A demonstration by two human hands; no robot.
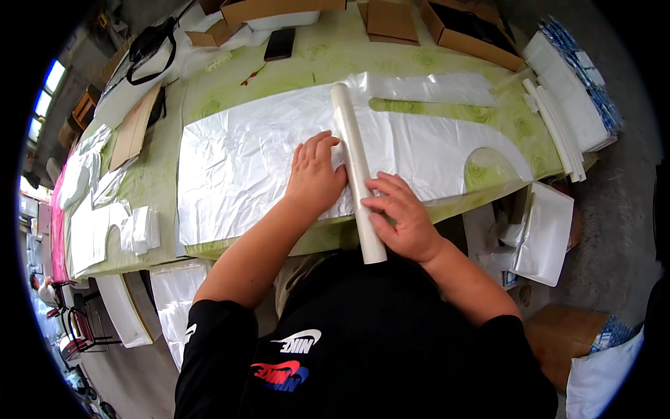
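A white plastic sheet [234,174], cut like an apron, lies spread and wrinkled over the table. Across its middle rests a long whitish tube [358,171], running from the far edge toward my body, its near end jutting past the table. My left hand [316,171] lies flat on the sheet just left of the tube, fingers stretched forward. On the other side, my right hand [403,218] has its fingers spread and slightly bent, the tips at the tube's right side without wrapping round it. Whether the sheet is wound on the tube I cannot tell.
A green patterned cloth [307,70] covers the table. A dark phone [280,44] and cardboard boxes [457,35] are at the back. White rolls [556,133] lie at the right edge; folded white plastic pieces [142,230] at the left. A white bin [546,234] stands below right.
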